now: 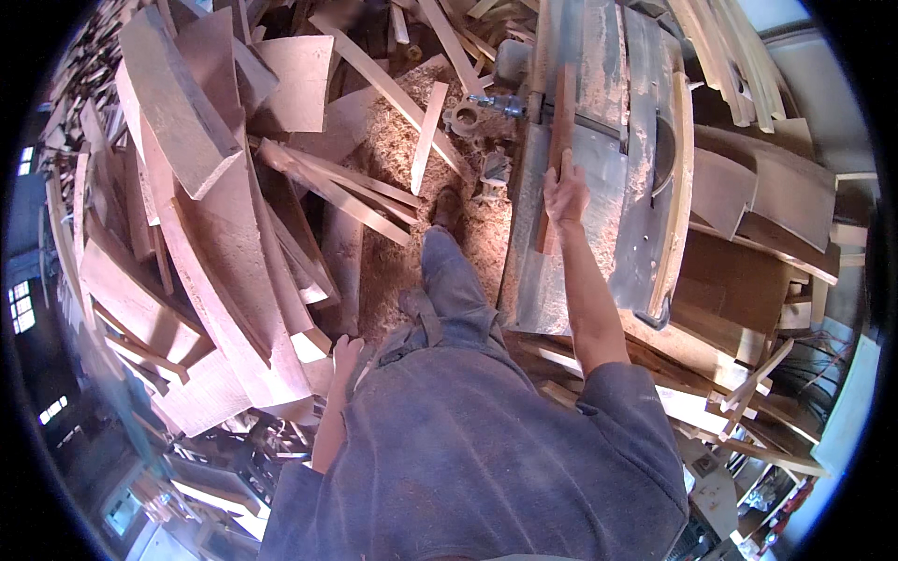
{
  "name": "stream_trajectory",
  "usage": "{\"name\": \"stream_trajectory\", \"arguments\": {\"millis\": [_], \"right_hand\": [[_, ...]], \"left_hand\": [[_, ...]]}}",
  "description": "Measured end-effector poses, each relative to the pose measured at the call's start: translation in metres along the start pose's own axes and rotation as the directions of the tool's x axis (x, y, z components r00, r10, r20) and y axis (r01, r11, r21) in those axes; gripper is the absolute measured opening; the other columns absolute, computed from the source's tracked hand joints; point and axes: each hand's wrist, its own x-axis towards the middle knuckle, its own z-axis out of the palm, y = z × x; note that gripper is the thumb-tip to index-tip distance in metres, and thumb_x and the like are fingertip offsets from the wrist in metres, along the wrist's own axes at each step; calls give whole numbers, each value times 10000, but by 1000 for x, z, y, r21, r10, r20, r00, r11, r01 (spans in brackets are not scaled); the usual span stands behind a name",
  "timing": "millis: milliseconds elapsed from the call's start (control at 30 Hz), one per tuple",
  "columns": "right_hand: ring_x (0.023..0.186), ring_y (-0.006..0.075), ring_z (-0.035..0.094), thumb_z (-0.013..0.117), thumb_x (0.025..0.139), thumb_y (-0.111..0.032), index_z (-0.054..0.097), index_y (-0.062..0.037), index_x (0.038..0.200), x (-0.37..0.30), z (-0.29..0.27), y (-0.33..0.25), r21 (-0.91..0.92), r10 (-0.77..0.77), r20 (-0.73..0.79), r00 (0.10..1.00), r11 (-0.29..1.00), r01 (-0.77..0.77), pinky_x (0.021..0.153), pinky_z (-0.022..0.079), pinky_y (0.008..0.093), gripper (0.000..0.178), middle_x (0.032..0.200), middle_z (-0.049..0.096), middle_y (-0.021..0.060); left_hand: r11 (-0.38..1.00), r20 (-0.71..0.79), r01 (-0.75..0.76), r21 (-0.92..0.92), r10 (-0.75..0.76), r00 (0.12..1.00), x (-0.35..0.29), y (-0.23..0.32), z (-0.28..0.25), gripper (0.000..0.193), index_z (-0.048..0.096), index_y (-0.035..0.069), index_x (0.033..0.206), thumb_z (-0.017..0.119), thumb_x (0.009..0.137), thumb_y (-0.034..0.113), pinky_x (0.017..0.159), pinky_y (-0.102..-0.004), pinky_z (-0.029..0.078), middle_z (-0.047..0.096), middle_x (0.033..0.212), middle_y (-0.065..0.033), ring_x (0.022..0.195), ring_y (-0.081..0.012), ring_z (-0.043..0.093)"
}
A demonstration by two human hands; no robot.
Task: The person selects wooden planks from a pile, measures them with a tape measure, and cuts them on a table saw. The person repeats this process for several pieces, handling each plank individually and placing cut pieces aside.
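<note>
My right arm reaches forward over a long metal machine bed (594, 173). There, my right hand (566, 196) is closed on a narrow reddish-brown wooden strip (564, 112), which lies lengthwise along the bed. The strip's near end sticks out below the hand. At my left side hangs my left hand (346, 360), low beside the end of a thick wooden board (313, 344). Its fingers are foreshortened and mostly hidden, so I cannot make out whether they hold anything.
Curved boards (224, 252) lean in a tall pile on the left. Sawdust (398, 131) and loose wood strips (430, 136) cover the floor around my feet. A metal clamp-like fitting (465, 117) juts from the machine's left side. More curved planks (795, 196) are stacked beyond its right side.
</note>
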Motion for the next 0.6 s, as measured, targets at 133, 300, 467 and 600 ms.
{"name": "stream_trajectory", "arguments": {"millis": [133, 300, 467, 600], "right_hand": [[820, 420, 661, 602, 921, -292, 548, -107, 1410, 24, 5, 1, 27, -13, -26, 1000, 1000, 14, 676, 544, 517, 526, 984, 622, 213], [867, 414, 669, 602, 920, -292, 556, -115, 1398, 59, 12, 3, 32, -41, -51, 998, 999, 42, 709, 546, 521, 512, 990, 646, 198], [916, 423, 667, 604, 919, -299, 572, -114, 1372, 95, 19, 4, -15, -31, -54, 998, 999, 31, 762, 548, 518, 491, 1022, 656, 210], [891, 424, 675, 595, 915, -307, 591, -111, 1336, 126, 32, 12, -9, -88, -117, 989, 996, 88, 745, 555, 524, 464, 991, 663, 206]], "left_hand": [[991, -6, 61, -116, -62, 998, 2, 24, 3, 311, 527, -29, 728, 639, 823, 245, 591, -398, 444, 525, 643, -145, 625, -192, 506], [984, 21, 111, -136, -110, 994, 6, 8, 9, 309, 484, 8, 721, 646, 852, 237, 565, -359, 432, 512, 645, -76, 616, -157, 510], [960, 46, 186, -208, -180, 983, -7, 46, 8, 254, 482, 29, 751, 649, 848, 193, 528, -320, 447, 539, 669, -39, 616, -110, 530], [957, 77, 185, -225, -172, 982, -3, 32, 12, 259, 477, 39, 746, 651, 864, 191, 522, -320, 447, 529, 663, -28, 610, -105, 543]]}}
